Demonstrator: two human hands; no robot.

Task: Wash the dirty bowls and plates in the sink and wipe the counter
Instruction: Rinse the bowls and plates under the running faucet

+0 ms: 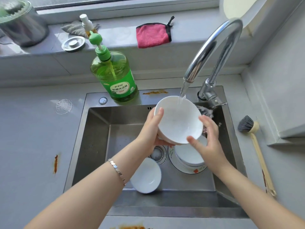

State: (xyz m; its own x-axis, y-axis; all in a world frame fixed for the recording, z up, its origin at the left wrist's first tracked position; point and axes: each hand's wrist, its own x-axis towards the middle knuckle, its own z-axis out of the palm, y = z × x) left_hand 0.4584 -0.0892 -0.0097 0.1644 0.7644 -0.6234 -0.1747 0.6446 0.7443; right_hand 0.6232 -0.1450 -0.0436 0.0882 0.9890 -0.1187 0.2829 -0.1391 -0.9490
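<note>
Step in hand: rinsing one white bowl [179, 123] under the running tap [212, 47], above the sink [97, 129].
Left hand [148, 131]: clamped on the bowl's left rim, thumb [160, 112] hooked inside, other fingers beneath.
Right hand [209, 144]: curled round the right rim, thumb at the near edge, fingers behind.
Held bowl contents: water stream [183, 90] landing inside; no food residue visible.
Sink contents: second white bowl [146, 177] tilted at the near left; stacked bowl [189, 154] sitting on a patterned plate [186, 170] at the right, apparently yet to be washed.
Detergent bottle [117, 80]: mostly full of green liquid, on the sink ledge.
Counter [33, 146]: orange stains [56, 163] unwiped; pink cloth [152, 36] on the sill, dish brush [247, 125] lying at the right.
Progress, as a judgement: early to midway; most dishes and all wiping left.
</note>
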